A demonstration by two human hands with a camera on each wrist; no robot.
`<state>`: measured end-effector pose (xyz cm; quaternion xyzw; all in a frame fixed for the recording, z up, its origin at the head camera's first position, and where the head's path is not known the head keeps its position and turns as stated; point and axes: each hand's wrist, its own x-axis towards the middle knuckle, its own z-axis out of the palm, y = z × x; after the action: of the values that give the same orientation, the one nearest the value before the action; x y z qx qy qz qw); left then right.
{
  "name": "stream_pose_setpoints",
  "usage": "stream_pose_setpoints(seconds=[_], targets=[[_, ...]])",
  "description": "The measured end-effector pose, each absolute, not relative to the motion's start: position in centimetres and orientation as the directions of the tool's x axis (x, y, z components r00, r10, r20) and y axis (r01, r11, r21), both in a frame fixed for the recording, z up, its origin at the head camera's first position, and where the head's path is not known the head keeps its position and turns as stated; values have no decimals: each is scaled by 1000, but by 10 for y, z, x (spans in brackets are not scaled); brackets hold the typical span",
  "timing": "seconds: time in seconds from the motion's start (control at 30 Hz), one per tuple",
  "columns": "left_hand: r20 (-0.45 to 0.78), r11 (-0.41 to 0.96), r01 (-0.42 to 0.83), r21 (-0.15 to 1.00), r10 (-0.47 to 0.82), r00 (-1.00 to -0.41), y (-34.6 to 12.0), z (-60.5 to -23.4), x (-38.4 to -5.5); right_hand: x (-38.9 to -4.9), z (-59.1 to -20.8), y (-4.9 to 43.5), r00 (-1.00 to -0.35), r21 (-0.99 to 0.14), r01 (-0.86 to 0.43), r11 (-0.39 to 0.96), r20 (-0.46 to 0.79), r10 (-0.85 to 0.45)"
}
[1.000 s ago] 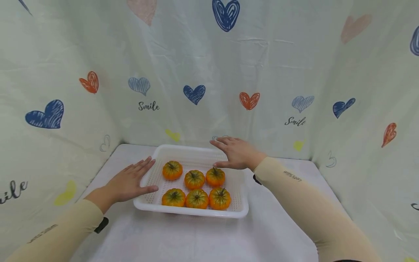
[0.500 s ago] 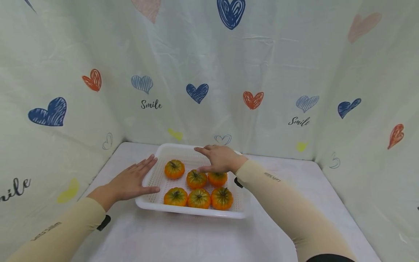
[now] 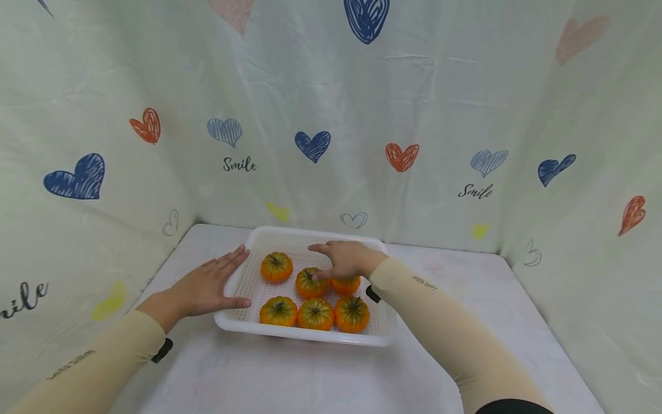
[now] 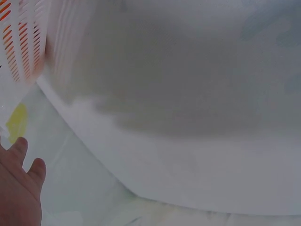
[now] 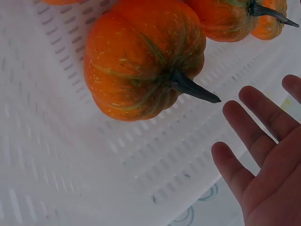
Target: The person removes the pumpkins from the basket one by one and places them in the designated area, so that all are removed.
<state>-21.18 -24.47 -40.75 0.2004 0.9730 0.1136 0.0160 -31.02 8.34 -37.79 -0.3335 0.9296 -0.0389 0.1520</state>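
A white plastic basket [image 3: 310, 337] with slotted walls holds several small orange-and-green pumpkins in two rows. My left hand [image 3: 204, 287] lies along the basket's left rim, fingers extended and thumb reaching over the near side. Over the back row hovers my right hand [image 3: 345, 260], fingers spread and nothing gripped. It partly covers the back right pumpkin [image 3: 345, 286], and its thumb overlaps the back middle pumpkin [image 3: 309, 286]. In the right wrist view, straight fingers [image 5: 251, 134] stand beside the dark stem of a pumpkin [image 5: 141, 61]. The left wrist view shows only part of the left hand [image 4: 21, 188].
The basket stands on a table with a white cover [image 3: 310, 379]. Behind and to both sides hangs a pale curtain [image 3: 424, 109] printed with hearts. The back left pumpkin [image 3: 276, 267] sits apart from the near row, where a pumpkin [image 3: 315, 314] has neighbours on both sides.
My right hand has moved left and lowered from the basket's back right side to over the back row. The left hand has stayed at the left rim. The pumpkins keep their places.
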Motion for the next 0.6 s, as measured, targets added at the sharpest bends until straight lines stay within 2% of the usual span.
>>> stream_pose_setpoints(seconds=[0.6], targets=[[2,899,345,269,358,-934,-244,-411,-211,-312,-399,84,-680,-322,-574,753,-325,-657]])
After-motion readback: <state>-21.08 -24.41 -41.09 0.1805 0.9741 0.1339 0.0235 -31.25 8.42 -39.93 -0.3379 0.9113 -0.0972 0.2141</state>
